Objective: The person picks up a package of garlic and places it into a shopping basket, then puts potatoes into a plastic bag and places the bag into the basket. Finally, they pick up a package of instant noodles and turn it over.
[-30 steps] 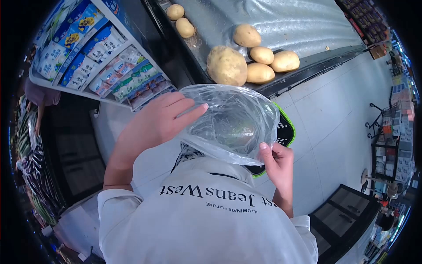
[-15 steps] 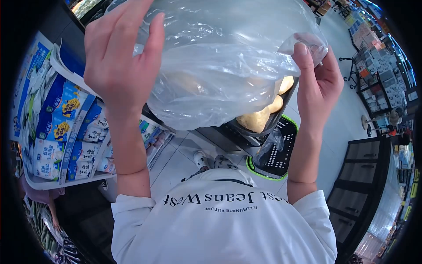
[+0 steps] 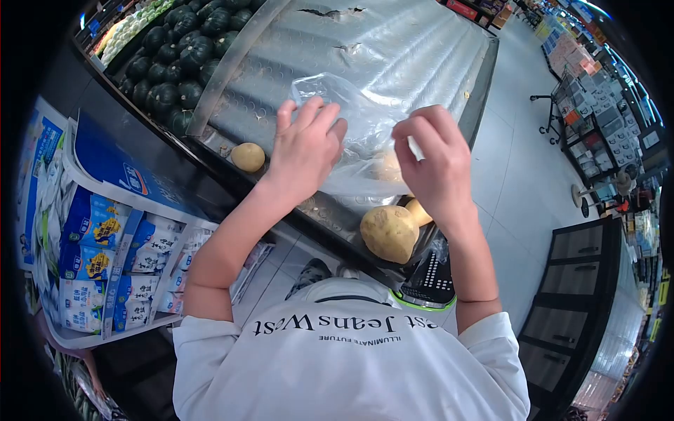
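A clear plastic bag (image 3: 361, 133) lies spread above the grey display surface, between my two hands. My left hand (image 3: 307, 147) is at the bag's left side, fingers bent and apart, gripping nothing that I can make out. On the bag's right side, my right hand (image 3: 435, 158) is closed, thumb and fingers pinching the plastic. Just below the bag rests a large potato (image 3: 390, 234), with a smaller potato (image 3: 419, 212) partly hidden behind it. Another pale potato shows blurred through the plastic. A round potato (image 3: 248, 157) sits alone near the left edge.
Dark green squashes (image 3: 189, 56) fill the bin at upper left. A rack of packets (image 3: 105, 259) stands at left. Below the stand's corner is a black basket with a green rim (image 3: 430, 284). Dark cabinets (image 3: 572, 281) and a shelf cart (image 3: 597, 133) are at right.
The bag, earlier held up wide and close to the camera, is now lower over the display surface. Both hands have moved down and closer together, and the squashes have come into view.
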